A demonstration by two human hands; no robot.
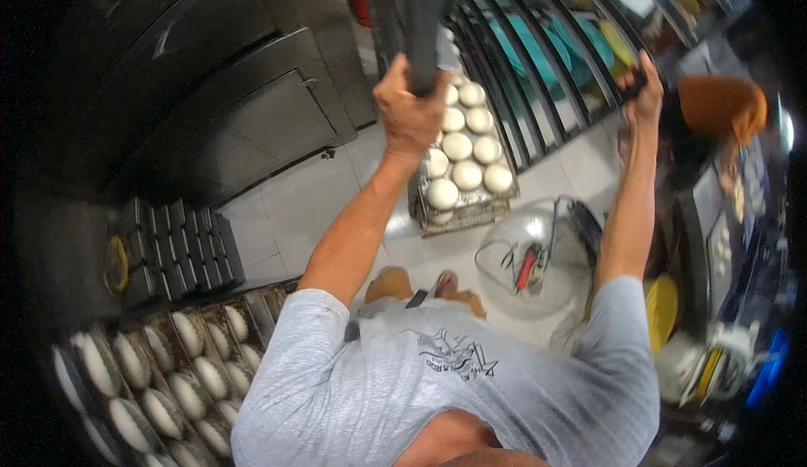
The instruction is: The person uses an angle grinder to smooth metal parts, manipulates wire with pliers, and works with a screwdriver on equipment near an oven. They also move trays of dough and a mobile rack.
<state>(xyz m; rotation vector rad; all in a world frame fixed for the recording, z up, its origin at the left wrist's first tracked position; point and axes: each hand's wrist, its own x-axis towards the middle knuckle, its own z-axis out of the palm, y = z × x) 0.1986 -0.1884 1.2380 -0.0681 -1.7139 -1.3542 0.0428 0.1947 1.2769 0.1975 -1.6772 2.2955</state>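
Note:
Both arms reach forward to a dark metal rack (551,59) with a row of parallel bars. My left hand (410,114) is closed around a dark, blurred upright bar (424,21) at its left. At the right, my right hand (642,90) grips the black end of the barred frame. Below and between my hands, a stack of baking trays (465,215) stands on the floor. Rows of round white dough balls (457,146) fill its top tray, and its far end is partly hidden behind my left hand and the bar.
A clear rounded plastic container or bag (546,290) with a red-handled item (530,267) lies right of my feet. Black pans (189,248) are stacked at left. Trays of pale dough (168,383) stand lower left. Another person in orange (719,110) is beside a worktable (710,232).

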